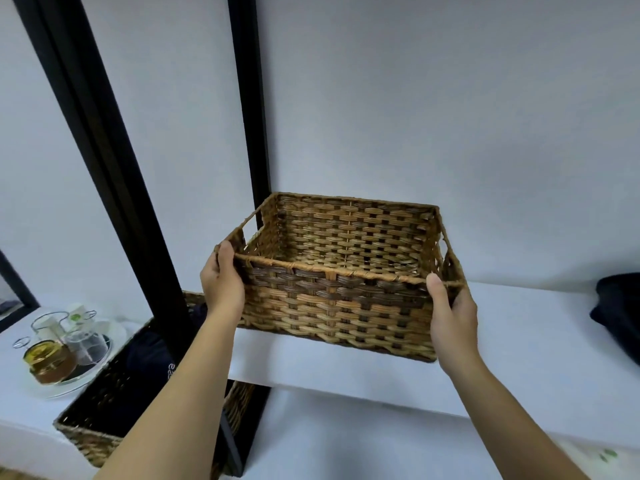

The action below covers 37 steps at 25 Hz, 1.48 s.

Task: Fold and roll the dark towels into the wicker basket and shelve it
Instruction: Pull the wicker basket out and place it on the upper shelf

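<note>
Both hands are on the wicker basket [341, 299] here, one at each near corner. The left hand [221, 284] grips the near left corner, thumb hooked over the rim and fingers wrapped round the outside, just below the side handle slot. The right hand [450, 313] grips the near right corner the same way, thumb up on the rim, fingers curled behind the side wall. The basket sits at the front edge of the white shelf [519, 358], near its left end, its near side tilted slightly and overhanging the edge; nothing shows inside it. Over at the shelf's right end lies a dark towel [620, 313], well apart from the basket. Down on the lower left surface, a second wicker basket [100, 434] holds dark cloth, and just beside it stands a round tray of glass jars [52, 362].
</note>
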Motion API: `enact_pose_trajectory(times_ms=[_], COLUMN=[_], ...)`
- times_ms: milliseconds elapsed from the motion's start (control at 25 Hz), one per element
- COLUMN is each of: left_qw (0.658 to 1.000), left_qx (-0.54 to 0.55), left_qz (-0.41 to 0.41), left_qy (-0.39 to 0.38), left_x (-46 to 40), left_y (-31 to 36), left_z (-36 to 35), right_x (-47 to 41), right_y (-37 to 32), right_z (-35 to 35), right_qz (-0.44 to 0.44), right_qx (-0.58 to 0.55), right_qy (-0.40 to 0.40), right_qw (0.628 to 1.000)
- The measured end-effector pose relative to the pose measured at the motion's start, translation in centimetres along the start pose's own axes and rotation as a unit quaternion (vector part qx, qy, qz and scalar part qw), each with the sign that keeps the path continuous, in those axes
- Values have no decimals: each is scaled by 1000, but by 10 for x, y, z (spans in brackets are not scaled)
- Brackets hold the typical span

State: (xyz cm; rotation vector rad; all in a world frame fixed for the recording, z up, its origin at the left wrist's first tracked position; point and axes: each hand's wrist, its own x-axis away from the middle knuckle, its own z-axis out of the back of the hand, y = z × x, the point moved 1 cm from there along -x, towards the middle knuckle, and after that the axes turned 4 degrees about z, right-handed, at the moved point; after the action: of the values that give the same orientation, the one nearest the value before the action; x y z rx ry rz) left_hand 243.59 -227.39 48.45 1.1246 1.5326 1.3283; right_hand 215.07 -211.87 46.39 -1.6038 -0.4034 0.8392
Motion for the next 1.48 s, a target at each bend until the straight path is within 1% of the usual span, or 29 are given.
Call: enact_pose_trajectory(times_ms=[240,360,440,480,520,560,600,640,720,760,800,840,880,920,1000,1080,1120,1200,1240,1280,1320,1360,1400,1440,1480], left_qw=[1000,1000,999,996,990,975,949,909,802,748,704,671,647,634,626,636,653,706,724,730,723,706,692,687,691], left_qx=[2,-6,-27,-48,-79,-116,-159,-211,-307,-331,-341,-348,-359,-373,-408,-430,-430,-422,-418,-402,-369,-331,-301,-284,-285], left_qz=[2,-1,-39,-72,-120,-189,-272,-355,-502,-562,-606,-635,-650,-654,-644,-629,-614,-565,-545,-549,-578,-609,-621,-604,-563], left_qy=[-29,-25,-7,1,6,2,-17,-46,-104,-125,-143,-160,-171,-176,-162,-125,-107,-67,-55,-61,-90,-141,-212,-287,-354], left_x=[-3,-1,5,10,16,23,32,43,71,90,110,127,141,152,162,165,167,180,192,212,236,262,287,310,332], left_y=[-3,1,4,6,7,10,13,16,19,17,12,6,0,-6,-13,-17,-18,-17,-14,-13,-13,-17,-25,-34,-45], left_z=[5,5,4,3,1,-3,-11,-21,-47,-63,-80,-96,-112,-128,-158,-178,-183,-192,-199,-214,-236,-264,-295,-330,-363], right_x=[3,5,5,4,4,5,7,10,15,16,15,13,9,5,-7,-25,-35,-54,-62,-73,-83,-95,-107,-120,-131], right_y=[-1,-7,-13,-16,-19,-20,-20,-19,-13,-11,-10,-9,-9,-9,-8,-4,-2,-2,-4,-7,-11,-12,-11,-7,-1], right_z=[-2,0,5,9,12,15,20,26,40,51,62,75,88,105,143,189,213,258,278,301,324,346,367,388,409], right_qz=[-5,-14,-20,-20,-22,-24,-25,-22,-14,-13,-14,-13,-10,-8,2,25,42,86,106,130,153,173,182,175,150], right_qx=[6,8,12,21,30,39,49,58,89,115,138,152,158,161,172,210,248,325,359,391,425,462,499,535,568], right_qy=[17,5,-21,-35,-49,-62,-72,-83,-96,-95,-90,-85,-80,-72,-59,-45,-41,-47,-46,-39,-25,-6,15,33,46], right_qw=[1000,1000,1000,999,998,997,996,995,991,989,986,985,984,984,983,976,967,941,926,910,892,870,847,826,808])
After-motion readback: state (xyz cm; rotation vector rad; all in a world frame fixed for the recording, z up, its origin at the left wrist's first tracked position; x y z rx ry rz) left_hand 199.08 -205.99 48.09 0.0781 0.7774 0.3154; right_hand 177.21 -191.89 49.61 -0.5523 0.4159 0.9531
